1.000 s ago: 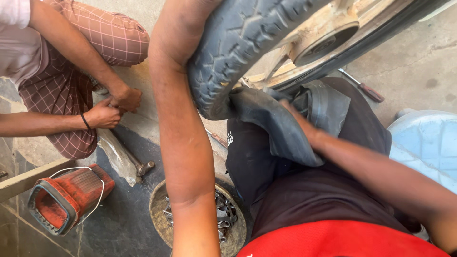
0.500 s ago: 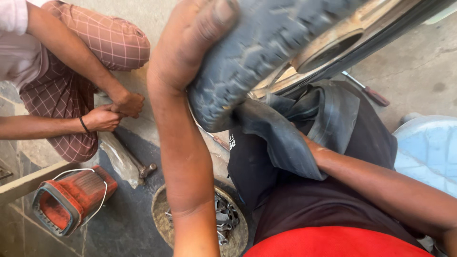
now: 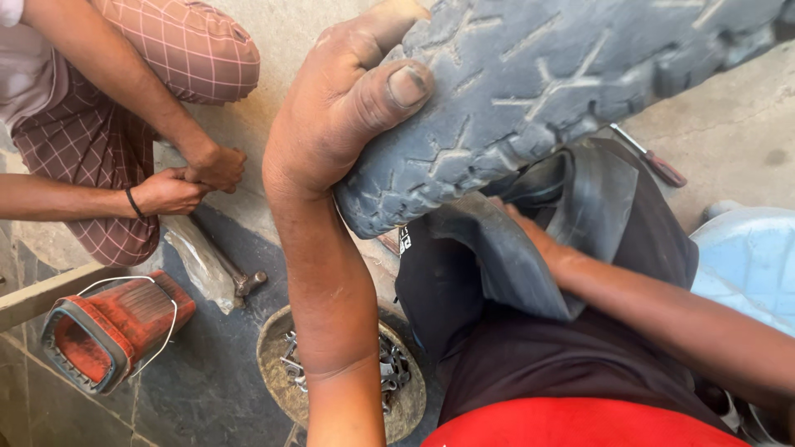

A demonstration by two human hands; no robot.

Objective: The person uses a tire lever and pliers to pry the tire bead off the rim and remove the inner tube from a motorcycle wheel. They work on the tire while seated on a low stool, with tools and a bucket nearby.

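My left hand grips the tread of a worn grey tyre held up over my lap, thumb pressed on the rubber. My right hand reaches under the tyre and is mostly hidden in the folds of a black inner tube that hangs from the tyre onto my dark trousers. Its fingers cannot be seen.
Another person squats at the left in checked trousers, both hands together. On the ground lie a red casing, a round dish of metal bolts, a plastic-wrapped tool, a red-handled screwdriver and a light blue tub.
The view has moved closer to the tyre. My left hand slid from behind the tyre onto its tread and now grips it. My right hand has gone deeper under the tyre into the tube.
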